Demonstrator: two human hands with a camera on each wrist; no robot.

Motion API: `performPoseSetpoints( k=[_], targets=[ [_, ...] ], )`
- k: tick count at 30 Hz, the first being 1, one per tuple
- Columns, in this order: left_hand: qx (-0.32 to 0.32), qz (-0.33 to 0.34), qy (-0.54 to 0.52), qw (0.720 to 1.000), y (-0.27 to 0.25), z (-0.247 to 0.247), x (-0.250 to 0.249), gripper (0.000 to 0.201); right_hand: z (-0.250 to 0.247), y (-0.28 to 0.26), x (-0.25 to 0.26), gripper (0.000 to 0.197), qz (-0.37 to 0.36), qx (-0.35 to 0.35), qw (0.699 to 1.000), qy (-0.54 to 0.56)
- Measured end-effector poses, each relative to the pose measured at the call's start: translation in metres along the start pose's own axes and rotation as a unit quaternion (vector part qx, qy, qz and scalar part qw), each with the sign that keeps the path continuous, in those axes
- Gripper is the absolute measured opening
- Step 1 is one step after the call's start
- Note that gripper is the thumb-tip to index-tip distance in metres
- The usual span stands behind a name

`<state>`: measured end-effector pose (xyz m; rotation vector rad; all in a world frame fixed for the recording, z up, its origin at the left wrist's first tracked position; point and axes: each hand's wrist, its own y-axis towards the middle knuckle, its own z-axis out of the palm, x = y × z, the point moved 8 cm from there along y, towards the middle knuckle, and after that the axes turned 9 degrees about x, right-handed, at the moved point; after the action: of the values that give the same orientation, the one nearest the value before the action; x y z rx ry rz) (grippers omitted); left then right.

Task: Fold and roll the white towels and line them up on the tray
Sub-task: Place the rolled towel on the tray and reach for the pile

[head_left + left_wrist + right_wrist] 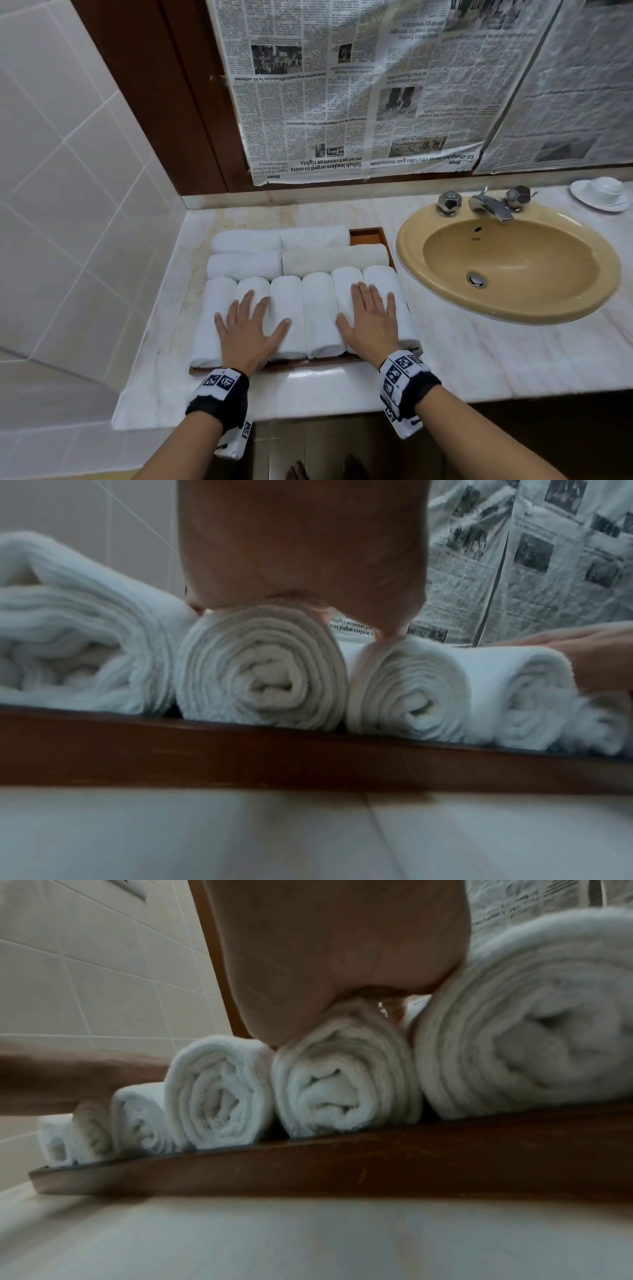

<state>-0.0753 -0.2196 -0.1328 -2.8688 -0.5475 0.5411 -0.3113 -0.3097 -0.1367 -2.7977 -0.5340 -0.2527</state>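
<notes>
Six white rolled towels are lined side by side on the wooden tray; flat, spread hands, left and right, are pressed on them.

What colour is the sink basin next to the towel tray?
The sink basin is a mustard, tan yellow, seen best in the head view, right of the wooden tray.

Six white rolled towels lie side by side under both flat palms on the wooden tray, four more rolls lying crosswise beyond the fingertips.
</notes>
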Motion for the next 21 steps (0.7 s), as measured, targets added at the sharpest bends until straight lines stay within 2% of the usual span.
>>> performPoseSetpoints(
  k=[3, 7, 14, 19, 21],
  targets=[
    [-0.023, 0.024, -0.04, 0.999, -0.013, 0.001, -0.001, 0.08, -0.007, -0.008, -0.008, 0.09, -0.031, -0.021, 0.999, 0.038],
    [-0.07, 0.062, -0.096, 0.991, -0.043, 0.003, 0.008, 0.072, -0.013, -0.037, -0.025, 0.079, -0.062, -0.084, 0.989, 0.104],
    [-0.109, 0.086, -0.15, 0.979, -0.086, 0.003, 0.038, 0.063, 0.004, -0.103, -0.031, 0.058, -0.059, -0.161, 0.973, 0.155],
    [-0.162, 0.023, -0.15, 0.975, -0.102, 0.002, 0.078, 0.075, 0.038, -0.117, -0.028, 0.051, -0.005, -0.091, 0.977, 0.195],
    [-0.152, -0.017, -0.182, 0.971, -0.102, 0.007, 0.101, 0.087, 0.048, -0.118, -0.022, 0.054, 0.017, -0.065, 0.979, 0.194]
  ],
)
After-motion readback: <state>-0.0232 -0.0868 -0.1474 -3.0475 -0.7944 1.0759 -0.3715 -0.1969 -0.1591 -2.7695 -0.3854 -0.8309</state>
